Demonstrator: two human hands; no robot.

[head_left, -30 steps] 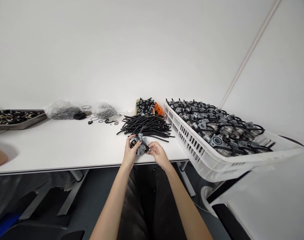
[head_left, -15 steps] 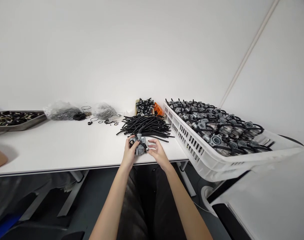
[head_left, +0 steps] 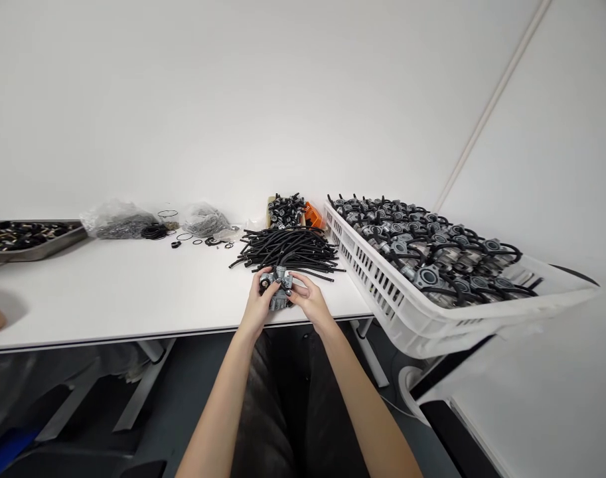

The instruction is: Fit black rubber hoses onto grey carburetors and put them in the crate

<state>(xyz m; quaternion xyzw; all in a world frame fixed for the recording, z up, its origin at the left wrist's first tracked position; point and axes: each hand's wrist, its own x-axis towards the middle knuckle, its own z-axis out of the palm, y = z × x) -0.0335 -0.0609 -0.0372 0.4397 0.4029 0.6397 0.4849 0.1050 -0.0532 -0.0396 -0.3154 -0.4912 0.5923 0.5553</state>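
Observation:
A small grey metal carburetor sits between both hands just above the near edge of the white table. My left hand is wrapped round its left side. My right hand is closed against its right side, fingers on a short black hose fitted to it. Right behind the hands lies a pile of black rubber hoses.
A white slotted crate full of grey carburetors with hoses stands to the right, overhanging the table. Behind the hose pile are more black parts and an orange object. Plastic bags, loose rings and a metal tray sit far left.
My right hand has moved left and closed in on the carburetor, after holding the hose end out to the right. The left hand keeps its grip.

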